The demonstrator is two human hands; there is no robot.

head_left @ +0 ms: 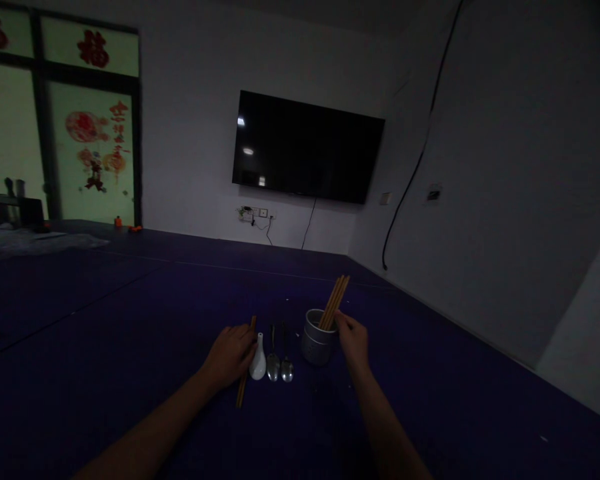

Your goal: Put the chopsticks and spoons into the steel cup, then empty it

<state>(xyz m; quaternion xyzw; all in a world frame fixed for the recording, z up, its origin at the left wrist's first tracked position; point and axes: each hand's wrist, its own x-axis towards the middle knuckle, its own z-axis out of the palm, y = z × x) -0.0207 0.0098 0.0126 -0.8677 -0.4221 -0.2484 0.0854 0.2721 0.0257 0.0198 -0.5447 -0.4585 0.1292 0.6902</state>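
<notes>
Near the middle of the surface, my left hand (233, 352) lies over a pair of wooden chopsticks (242, 392), fingers curled onto them. Just right of that hand is a white ceramic soup spoon (258, 365), bowl toward me. Beside it lie two metal spoons, one on the left (273, 368) and one on the right (287, 371). A grey cylindrical utensil holder (317, 340) stands upright further right. Several wooden chopsticks (336, 300) lean to the right in it. My right hand (353, 339) pinches these chopsticks at the holder's rim; its other fingers are partly hidden.
The dark blue surface (145, 313) reaches to the walls. Clear plastic sheeting (40, 243) and a dark box (15, 210) lie at far left, with small orange items (135, 229) near the door. A television (307, 147) hangs on the wall; a black cable (420, 157) dangles at right.
</notes>
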